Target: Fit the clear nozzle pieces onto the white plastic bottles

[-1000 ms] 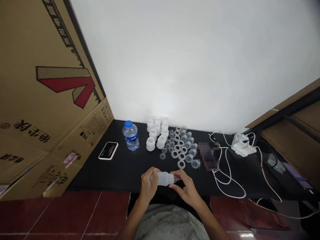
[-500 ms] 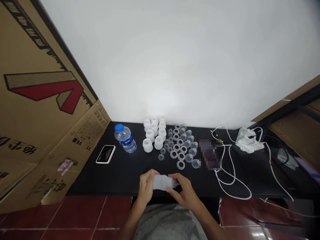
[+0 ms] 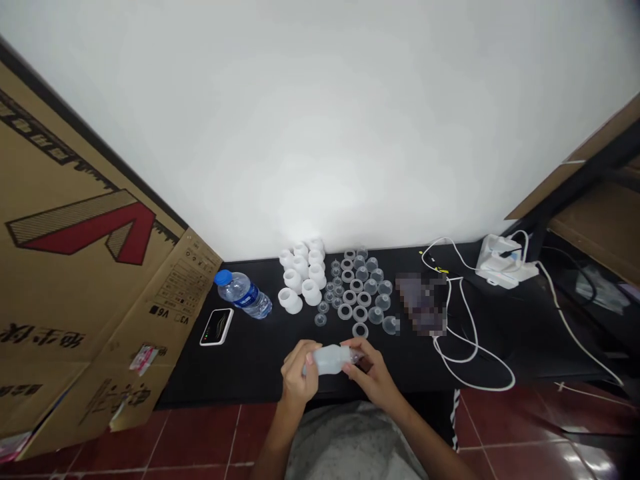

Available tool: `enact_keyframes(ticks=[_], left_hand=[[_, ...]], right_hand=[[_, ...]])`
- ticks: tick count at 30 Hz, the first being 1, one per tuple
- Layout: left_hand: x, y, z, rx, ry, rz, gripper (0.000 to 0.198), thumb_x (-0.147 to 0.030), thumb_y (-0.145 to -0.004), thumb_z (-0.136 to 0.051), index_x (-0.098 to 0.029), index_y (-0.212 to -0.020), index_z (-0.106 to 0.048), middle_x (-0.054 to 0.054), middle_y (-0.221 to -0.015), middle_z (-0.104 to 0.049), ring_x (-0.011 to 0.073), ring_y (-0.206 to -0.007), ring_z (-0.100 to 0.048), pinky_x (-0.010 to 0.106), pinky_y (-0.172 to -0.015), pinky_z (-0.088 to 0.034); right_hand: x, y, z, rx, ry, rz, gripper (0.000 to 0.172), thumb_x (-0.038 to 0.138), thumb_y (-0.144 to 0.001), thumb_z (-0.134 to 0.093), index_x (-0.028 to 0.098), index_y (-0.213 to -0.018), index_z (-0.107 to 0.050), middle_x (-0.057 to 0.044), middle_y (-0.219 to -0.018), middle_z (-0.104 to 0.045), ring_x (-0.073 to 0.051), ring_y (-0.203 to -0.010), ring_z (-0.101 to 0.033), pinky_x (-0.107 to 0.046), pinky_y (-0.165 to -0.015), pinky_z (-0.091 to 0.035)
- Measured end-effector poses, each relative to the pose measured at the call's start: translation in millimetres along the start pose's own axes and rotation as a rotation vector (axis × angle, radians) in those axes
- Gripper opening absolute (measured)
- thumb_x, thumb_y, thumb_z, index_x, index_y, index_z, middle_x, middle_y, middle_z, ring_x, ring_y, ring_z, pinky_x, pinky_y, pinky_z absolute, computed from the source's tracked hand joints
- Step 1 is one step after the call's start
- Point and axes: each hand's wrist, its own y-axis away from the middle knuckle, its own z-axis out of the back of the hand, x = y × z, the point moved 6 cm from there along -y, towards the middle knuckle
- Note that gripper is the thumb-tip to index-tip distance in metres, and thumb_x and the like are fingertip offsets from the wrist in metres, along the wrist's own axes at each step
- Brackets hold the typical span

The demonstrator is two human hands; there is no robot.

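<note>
The left hand (image 3: 299,377) still wraps the frosted plastic bottle (image 3: 333,360); the right hand (image 3: 373,377) pinches its clear tip (image 3: 356,358), fingers curled; both remain just before the clear plastic rings (image 3: 350,293).

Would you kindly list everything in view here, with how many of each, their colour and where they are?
Black table: one, black, centre
Cardboard sheet: one, brown, at left
Wall: one, white, behind table
Floor tiles: several, dark red, below table
Water bottle: one, clear, blue cap, table's left
Flat device: one, black, beside water bottle
Plastic collars: about ten, white, mid-table
Plastic rings and cups: dozens, clear, right of collars
Blurred object: one, unclear, right of rings
White cables: some, white, table's right
Charger block: one, white, far right
Frosted bottle: one, whitish, between hands
Left hand: one, on bottle's wide end
Right hand: one, at bottle's neck
</note>
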Motion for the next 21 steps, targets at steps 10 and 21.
enact_keyframes(ticks=[10,21], left_hand=[[-12.1,8.3,-28.4,0.364,-0.014,0.169,0.044,-0.034,-0.093,-0.079,-0.026,-0.136,-0.072,0.013,-0.126,-0.072,0.0312,-0.114,-0.073,0.041,-0.098,-0.061],[-0.6,27.1,-24.5,0.164,-0.122,0.125,0.045,-0.030,-0.099,-0.074,-0.023,-0.143,-0.065,0.016,-0.132,-0.067,0.0309,-0.121,-0.071,0.044,-0.102,-0.060]], right_hand=[[-16.9,0.7,30.9,-0.103,-0.127,-0.015,0.046,0.054,-0.091,-0.082,0.025,-0.124,-0.071,-0.005,-0.100,-0.072,-0.020,-0.079,-0.067,-0.029,-0.068,-0.058],[-8.3,8.1,34.1,-0.177,0.101,0.105,0.035,0.045,-0.111,-0.054,0.023,-0.132,-0.071,-0.001,-0.084,-0.070,-0.016,-0.062,-0.063,-0.027,-0.059,-0.054]])
